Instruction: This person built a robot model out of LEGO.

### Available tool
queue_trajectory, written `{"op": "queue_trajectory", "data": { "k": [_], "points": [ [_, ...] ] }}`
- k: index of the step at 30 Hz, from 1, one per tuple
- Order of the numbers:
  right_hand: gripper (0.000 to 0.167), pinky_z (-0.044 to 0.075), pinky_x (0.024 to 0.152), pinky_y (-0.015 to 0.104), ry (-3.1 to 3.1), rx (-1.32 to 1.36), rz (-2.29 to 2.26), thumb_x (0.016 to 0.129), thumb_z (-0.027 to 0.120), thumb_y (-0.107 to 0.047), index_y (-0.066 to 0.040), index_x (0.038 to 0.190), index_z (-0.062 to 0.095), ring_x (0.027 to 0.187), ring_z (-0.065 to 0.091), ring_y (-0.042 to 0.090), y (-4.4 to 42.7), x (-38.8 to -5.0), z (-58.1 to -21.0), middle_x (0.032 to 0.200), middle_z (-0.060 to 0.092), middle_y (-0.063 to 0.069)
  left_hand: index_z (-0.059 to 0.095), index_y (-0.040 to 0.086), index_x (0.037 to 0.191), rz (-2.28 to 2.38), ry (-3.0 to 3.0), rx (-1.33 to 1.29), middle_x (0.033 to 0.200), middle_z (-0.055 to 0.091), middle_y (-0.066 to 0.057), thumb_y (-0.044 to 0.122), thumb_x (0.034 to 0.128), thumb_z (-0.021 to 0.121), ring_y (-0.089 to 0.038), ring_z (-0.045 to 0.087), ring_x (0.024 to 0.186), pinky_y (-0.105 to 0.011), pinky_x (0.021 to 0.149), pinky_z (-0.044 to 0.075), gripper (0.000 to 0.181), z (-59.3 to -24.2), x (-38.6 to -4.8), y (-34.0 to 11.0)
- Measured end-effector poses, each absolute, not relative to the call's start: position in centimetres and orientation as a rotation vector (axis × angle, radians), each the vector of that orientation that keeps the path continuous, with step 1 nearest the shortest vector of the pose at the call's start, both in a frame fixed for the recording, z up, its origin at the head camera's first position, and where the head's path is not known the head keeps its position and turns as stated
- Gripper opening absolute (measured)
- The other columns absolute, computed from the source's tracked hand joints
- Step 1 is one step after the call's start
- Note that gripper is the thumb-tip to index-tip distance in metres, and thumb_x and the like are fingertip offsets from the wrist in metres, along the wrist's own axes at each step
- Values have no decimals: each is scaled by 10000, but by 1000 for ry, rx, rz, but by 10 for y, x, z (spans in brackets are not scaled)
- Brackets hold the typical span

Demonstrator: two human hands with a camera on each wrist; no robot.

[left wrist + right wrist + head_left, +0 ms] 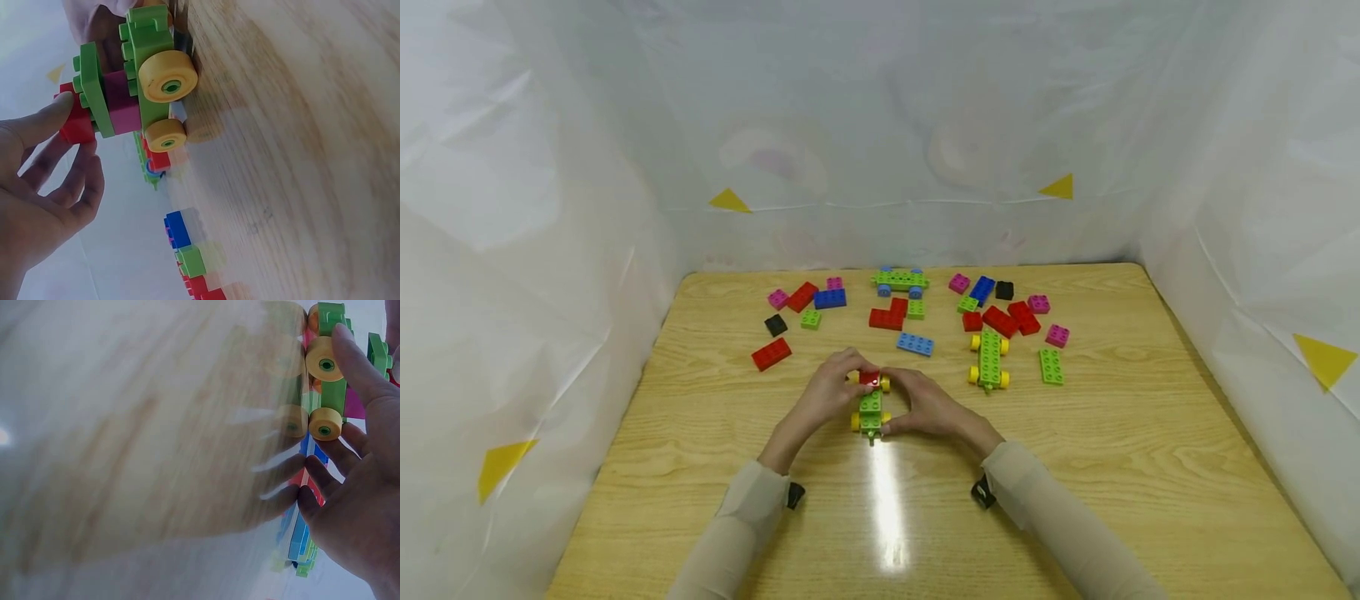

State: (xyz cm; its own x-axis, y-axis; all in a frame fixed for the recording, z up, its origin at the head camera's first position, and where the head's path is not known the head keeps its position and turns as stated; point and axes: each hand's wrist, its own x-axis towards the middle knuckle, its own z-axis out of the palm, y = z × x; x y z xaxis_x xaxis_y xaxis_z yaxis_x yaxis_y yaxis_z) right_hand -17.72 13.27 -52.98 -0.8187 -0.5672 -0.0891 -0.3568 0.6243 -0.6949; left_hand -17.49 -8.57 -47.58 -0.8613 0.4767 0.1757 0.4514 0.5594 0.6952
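Note:
A green wheeled base [152, 56] with yellow wheels [167, 76] stands on the table between both hands. On it sits a magenta brick [122, 103], above that a green plate [94, 90], and on top a red brick [77, 115]. My left hand [44, 175] pinches the red brick between thumb and fingers. My right hand [369, 469] is around the base's right side, thumb along its near end and fingers by its far wheel [325, 424]. In the head view the red brick [869, 379] is partly covered by the left fingers.
Another green base with yellow wheels [990, 358] stands to the right, beside a green brick [1051, 367]. A green base with blue wheels [900, 282] is at the back. Loose bricks lie around them, including a light blue one [915, 344] and a red one [771, 354].

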Motion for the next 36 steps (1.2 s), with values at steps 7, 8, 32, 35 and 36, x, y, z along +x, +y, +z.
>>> {"op": "queue_trajectory", "data": {
  "k": [7, 8, 32, 35, 36],
  "points": [
    [983, 246, 1125, 430, 2549, -741, -985, 713, 781, -569, -233, 1505, 305, 1407, 274, 195, 132, -177, -529, 1532, 326, -24, 692, 57, 1068, 1226, 2712, 824, 1011, 613, -62, 65, 856, 718, -219, 581, 985, -406, 857, 496, 214, -476, -176, -87],
    [982, 245, 1126, 433, 2549, -741, -984, 714, 781, -569, -231, 1504, 306, 1408, 274, 197, 132, -177, -529, 1533, 326, -23, 692, 59, 1067, 1228, 2709, 826, 1009, 611, -59, 65, 855, 718, -214, 582, 983, -403, 857, 497, 213, -476, -177, -87],
    [1000, 243, 1124, 460, 2546, -744, -1004, 710, 785, -566, -208, 1508, 301, 1407, 277, 224, 131, -178, -529, 1533, 327, 1, 698, 87, 1093, 1250, 2619, 852, 1026, 616, 1, 109, 861, 718, -184, 592, 995, -423, 899, 490, 234, -477, -186, -95],
    [997, 242, 1126, 444, 2546, -738, -987, 708, 785, -568, -222, 1508, 301, 1407, 273, 205, 131, -178, -529, 1534, 324, -17, 698, 76, 1082, 1234, 2634, 882, 1016, 618, -6, 95, 855, 722, -186, 599, 985, -420, 897, 495, 230, -479, -187, -95],
    [996, 242, 1126, 445, 2546, -736, -982, 708, 785, -569, -225, 1508, 301, 1408, 271, 203, 131, -178, -529, 1534, 322, -20, 698, 69, 1079, 1226, 2644, 897, 1012, 619, -11, 91, 855, 722, -188, 602, 980, -418, 892, 498, 226, -479, -187, -95]
  ]
}}
